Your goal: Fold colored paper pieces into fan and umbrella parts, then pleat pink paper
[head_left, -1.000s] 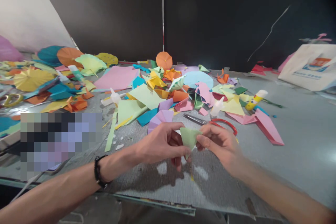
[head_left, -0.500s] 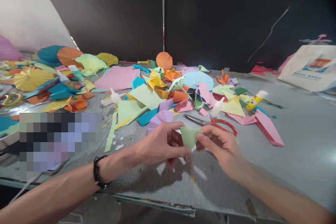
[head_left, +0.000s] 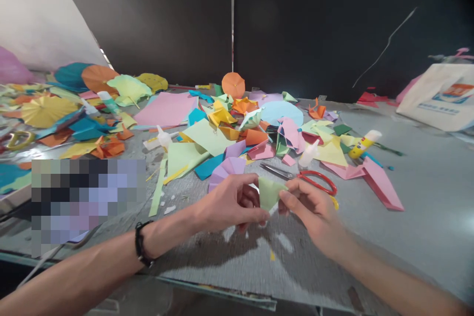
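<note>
Dark walls stand behind a grey counter [head_left: 425,192] littered with coloured paper. At the left edge of the frame lies a yellow pleated paper fan [head_left: 46,110], with a pink paper sheet [head_left: 165,108] further in. Low in the middle, the left hand [head_left: 229,205] pinches a small folded light-green paper piece [head_left: 268,192], its grip closed on the left edge. The right hand [head_left: 314,210] pinches the right corner. Over the past second both pinches have held and the piece has barely shifted. It is still lifted off the counter, so the folding seems mid-crease. Just behind the right hand lie red-handled scissors [head_left: 296,176].
</note>
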Tool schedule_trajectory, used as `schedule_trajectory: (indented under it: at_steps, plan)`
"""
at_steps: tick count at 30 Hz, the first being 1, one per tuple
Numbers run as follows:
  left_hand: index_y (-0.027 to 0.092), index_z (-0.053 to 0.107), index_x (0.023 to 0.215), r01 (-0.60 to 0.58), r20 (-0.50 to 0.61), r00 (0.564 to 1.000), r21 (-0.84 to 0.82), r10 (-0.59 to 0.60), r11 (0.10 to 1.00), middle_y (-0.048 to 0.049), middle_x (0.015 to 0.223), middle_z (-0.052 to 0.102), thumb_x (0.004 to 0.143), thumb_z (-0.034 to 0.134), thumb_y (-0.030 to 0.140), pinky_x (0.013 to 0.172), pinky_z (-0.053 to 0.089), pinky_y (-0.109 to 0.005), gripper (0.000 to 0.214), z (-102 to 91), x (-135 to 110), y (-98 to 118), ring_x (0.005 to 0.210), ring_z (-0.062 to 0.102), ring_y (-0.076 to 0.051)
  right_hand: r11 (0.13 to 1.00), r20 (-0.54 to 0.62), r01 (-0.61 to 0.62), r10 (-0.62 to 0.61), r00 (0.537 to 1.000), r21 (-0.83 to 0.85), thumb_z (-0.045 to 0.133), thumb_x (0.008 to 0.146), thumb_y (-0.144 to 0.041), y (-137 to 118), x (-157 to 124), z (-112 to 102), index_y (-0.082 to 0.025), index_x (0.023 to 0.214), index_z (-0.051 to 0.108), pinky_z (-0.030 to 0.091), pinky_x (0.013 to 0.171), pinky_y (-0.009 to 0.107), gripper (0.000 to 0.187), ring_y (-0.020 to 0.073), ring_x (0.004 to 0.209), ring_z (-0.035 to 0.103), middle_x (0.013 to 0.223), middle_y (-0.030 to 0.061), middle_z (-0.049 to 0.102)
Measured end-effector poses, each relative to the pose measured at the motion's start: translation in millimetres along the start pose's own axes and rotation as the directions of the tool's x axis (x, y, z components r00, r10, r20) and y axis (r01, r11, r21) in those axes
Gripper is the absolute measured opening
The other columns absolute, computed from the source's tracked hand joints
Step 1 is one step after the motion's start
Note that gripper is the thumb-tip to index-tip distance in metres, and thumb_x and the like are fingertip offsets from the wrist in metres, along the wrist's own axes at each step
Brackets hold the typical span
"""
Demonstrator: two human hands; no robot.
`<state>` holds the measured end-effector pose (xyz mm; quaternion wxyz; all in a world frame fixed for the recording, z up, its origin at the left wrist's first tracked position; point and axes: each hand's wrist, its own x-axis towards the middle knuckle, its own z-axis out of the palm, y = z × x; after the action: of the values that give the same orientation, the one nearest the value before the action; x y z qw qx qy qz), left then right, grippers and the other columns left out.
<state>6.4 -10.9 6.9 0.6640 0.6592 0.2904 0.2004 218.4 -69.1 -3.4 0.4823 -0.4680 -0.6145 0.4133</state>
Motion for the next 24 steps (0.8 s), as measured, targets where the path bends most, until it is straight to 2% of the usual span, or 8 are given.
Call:
schedule_trajectory:
  at_steps: [4,9,14,16,21,24]
  plan:
    - [0.014,0.064,0.099,-0.014,0.012,1.000,-0.065,0.015,0.998,0.0015,0.070,0.068,0.076,0.088,0.032,0.042,0.050,-0.017,0.038,-0.3,3,-2,0.049,0.057,-0.008,1.000,0.017,-0.022,0.022,1.000,0.021,0.066,0.099,-0.051,3,2,-1,-0.021,0.080,0.063,0.047,0.064,0.027,0.036,0.0161,0.066,0.060,0.071,0.0007,0.064]
    - [0.014,0.063,0.094,-0.025,-0.013,1.000,-0.145,0.023,0.989,0.0031,0.066,0.065,0.074,0.091,0.034,0.038,0.043,-0.014,0.040,-0.1,6,-6,0.048,0.051,-0.006,0.992,0.026,-0.086,0.084,0.996,0.092,0.068,0.097,-0.053,4,6,-2,-0.021,0.078,0.062,0.048,0.064,0.027,0.038,0.0165,0.067,0.059,0.070,0.0007,0.063]
    - [0.016,0.059,0.101,0.072,0.012,0.997,-0.208,-0.071,0.975,0.0008,0.071,0.071,0.074,0.091,0.035,0.041,0.047,-0.016,0.045,-0.2,5,-10,0.046,0.059,-0.008,0.980,0.069,-0.152,0.145,0.987,0.127,0.069,0.096,-0.057,5,11,-4,-0.021,0.074,0.061,0.048,0.062,0.027,0.043,0.0160,0.064,0.058,0.067,0.0006,0.062]
    - [0.018,0.054,0.105,0.078,-0.013,0.996,-0.246,-0.084,0.966,-0.0010,0.073,0.074,0.077,0.089,0.037,0.042,0.048,-0.017,0.048,-0.2,6,-12,0.046,0.064,-0.011,0.979,0.062,-0.154,0.147,0.987,0.133,0.068,0.096,-0.057,7,13,-6,-0.021,0.075,0.061,0.048,0.062,0.027,0.043,0.0160,0.064,0.057,0.067,0.0006,0.061]
    - [0.018,0.051,0.105,-0.005,-0.037,0.999,-0.285,-0.006,0.959,-0.0062,0.078,0.078,0.094,0.071,0.050,0.042,0.045,-0.017,0.039,-3.2,12,-18,0.048,0.070,-0.014,0.976,0.017,-0.148,0.147,0.989,0.160,0.071,0.093,-0.058,8,18,-11,-0.021,0.076,0.060,0.049,0.063,0.027,0.042,0.0163,0.065,0.059,0.069,0.0002,0.062]
    - [0.017,0.053,0.102,-0.001,-0.046,0.999,-0.263,-0.011,0.965,-0.0067,0.077,0.077,0.094,0.071,0.051,0.043,0.046,-0.017,0.039,-5.4,13,-20,0.049,0.070,-0.014,0.971,0.011,-0.159,0.160,0.987,0.179,0.071,0.093,-0.058,9,17,-10,-0.021,0.077,0.058,0.048,0.061,0.026,0.042,0.0152,0.064,0.057,0.068,-0.0006,0.062]
